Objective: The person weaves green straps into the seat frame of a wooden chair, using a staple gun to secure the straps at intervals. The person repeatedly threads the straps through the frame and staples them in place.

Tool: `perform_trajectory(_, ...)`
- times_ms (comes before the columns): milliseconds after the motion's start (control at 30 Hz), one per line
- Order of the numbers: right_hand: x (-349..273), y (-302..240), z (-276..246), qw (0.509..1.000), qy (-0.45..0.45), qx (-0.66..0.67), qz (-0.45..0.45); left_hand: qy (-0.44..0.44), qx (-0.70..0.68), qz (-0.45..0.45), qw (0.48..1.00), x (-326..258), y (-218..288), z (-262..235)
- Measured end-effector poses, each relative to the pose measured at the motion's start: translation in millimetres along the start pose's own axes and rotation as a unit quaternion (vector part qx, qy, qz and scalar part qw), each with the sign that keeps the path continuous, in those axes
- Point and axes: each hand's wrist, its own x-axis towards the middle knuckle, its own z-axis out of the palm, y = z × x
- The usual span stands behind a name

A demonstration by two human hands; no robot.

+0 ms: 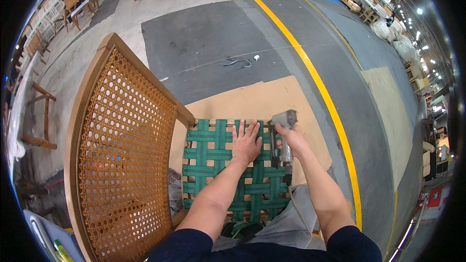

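Head view: stapler (283, 120) partly behind right hand (294, 140)

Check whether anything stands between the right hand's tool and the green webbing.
Nothing visible does: the right hand holds the grey tool at the right edge of the green webbing; the left hand lies farther left.

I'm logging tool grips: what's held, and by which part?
The right hand holds a grey metal staple gun by its handle. The left hand grips nothing visible, lying palm-down on green woven webbing.
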Motion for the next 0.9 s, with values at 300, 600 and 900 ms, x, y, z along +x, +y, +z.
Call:
perform_trajectory(300, 33.4, 8.0, 34.1, 0.997, 0.004, -0.070, -0.020, -0.002, -0.010, -0.004, 1.000, 1.5, -5.2, 4.2)
perform_trajectory(600, 42.5, 18.7, 37.5, 0.993, 0.017, -0.111, -0.028, -0.016, -0.036, -0.009, 0.999, 0.9, -6.4, 1.2)
perform_trajectory(900, 42.0, 21.1, 43.7, 0.995, 0.011, -0.092, -0.044, 0.073, -0.093, 0.012, 0.993, -2.7, -15.6, 8.5)
